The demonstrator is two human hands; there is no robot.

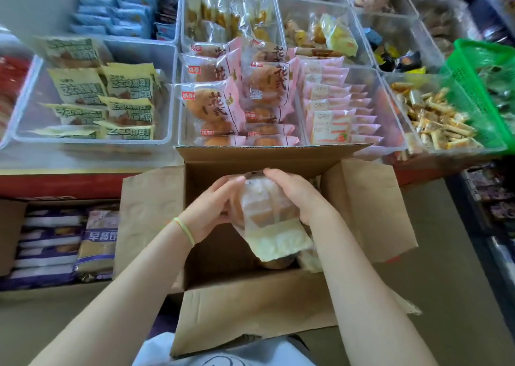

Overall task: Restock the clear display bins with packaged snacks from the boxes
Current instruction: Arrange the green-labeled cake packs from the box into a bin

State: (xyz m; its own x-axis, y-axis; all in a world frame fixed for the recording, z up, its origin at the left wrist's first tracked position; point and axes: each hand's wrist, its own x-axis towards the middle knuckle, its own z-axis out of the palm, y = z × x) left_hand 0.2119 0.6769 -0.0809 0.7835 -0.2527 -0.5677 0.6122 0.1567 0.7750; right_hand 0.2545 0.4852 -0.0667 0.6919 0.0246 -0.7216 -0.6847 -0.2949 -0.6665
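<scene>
An open cardboard box [250, 307] stands in front of me, below the display. Above its opening I hold a bundle of clear-wrapped bread packets [267, 215] with a pale yellow end. My left hand [214, 209] grips the bundle's left side and my right hand [298, 195] grips its top and right side. More packets [278, 262] lie deep inside the box. Just past the box stands a clear bin [237, 98] with pink-labelled bread packets stacked in rows.
Other clear bins hold yellow-green packets [106, 98], pink sliced-cake packets [337, 106], blue packets [117, 9] and small stick snacks [437, 120]. A green basket [473, 73] sits at the right. A second box with purple packets [55, 243] is on the left.
</scene>
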